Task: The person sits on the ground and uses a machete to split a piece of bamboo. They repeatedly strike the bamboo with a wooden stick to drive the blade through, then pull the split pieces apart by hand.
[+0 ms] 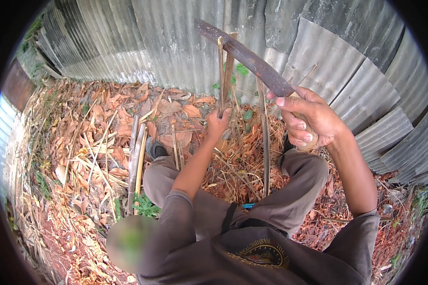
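My right hand [314, 116] is wrapped round the wooden handle of a machete [254, 64], its long, dark, rust-spotted blade pointing up and to the left. The blade crosses the upper end of a split stick [228, 76], which looks like bamboo or wood. Two narrow strips of the stick stand apart near the top, and the blade seems to lie against or between them; I cannot tell which. My left hand [218, 122] is closed round the stick's lower part and holds it upright. Its lower end is hidden by the hand.
Overlapping corrugated metal sheets [176, 42] form a wall in front. Dry leaves [114, 104] and twigs cover the ground. Several poles [134, 161] lie beside my left leg, near a green plant [146, 205]. A dark pole [265, 142] stands between my knees.
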The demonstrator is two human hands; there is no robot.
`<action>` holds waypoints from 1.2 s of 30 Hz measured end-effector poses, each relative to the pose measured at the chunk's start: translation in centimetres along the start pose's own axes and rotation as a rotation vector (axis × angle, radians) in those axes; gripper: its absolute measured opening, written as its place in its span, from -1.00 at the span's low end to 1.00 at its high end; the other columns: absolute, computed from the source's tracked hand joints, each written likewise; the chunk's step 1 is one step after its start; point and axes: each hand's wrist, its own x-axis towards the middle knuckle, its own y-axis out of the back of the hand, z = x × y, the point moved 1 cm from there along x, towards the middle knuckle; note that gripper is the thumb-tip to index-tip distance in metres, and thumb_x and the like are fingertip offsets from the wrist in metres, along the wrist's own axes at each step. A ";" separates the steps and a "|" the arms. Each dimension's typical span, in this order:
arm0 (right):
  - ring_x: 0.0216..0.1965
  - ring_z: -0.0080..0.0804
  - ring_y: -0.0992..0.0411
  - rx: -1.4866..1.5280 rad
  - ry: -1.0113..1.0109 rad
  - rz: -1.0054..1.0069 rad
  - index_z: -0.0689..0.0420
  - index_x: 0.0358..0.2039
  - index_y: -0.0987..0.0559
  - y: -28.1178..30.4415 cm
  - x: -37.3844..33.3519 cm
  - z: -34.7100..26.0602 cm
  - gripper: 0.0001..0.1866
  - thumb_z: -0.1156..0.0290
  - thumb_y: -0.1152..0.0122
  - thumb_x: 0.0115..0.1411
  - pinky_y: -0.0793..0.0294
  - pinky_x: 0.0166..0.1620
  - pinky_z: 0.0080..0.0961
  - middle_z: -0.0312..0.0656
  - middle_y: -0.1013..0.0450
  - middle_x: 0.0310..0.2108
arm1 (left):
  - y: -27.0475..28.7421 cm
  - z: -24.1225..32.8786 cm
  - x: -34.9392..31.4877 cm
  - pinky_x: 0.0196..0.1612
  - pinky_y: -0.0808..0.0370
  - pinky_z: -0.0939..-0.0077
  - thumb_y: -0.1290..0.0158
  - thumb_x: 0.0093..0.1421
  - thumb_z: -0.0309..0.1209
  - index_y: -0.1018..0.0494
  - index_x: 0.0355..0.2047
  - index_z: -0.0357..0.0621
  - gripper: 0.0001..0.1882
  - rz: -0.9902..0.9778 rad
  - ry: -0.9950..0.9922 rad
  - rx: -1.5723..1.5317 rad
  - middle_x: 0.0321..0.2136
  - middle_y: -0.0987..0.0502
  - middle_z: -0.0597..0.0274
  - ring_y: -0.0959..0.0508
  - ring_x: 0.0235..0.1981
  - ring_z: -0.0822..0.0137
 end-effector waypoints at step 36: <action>-0.35 -0.22 -0.45 -0.820 0.319 0.324 0.30 -0.07 -0.39 0.3 4.7 11.6 -0.60 0.43 -0.14 0.06 -0.42 -0.15 -0.33 0.00 -0.45 -0.43 | 1.4 0.2 -0.1 -0.43 -0.42 0.47 -0.15 0.23 -0.23 -0.52 -0.33 -0.32 -0.68 -0.015 0.058 0.012 -0.59 -0.54 0.22 -0.46 -0.54 0.47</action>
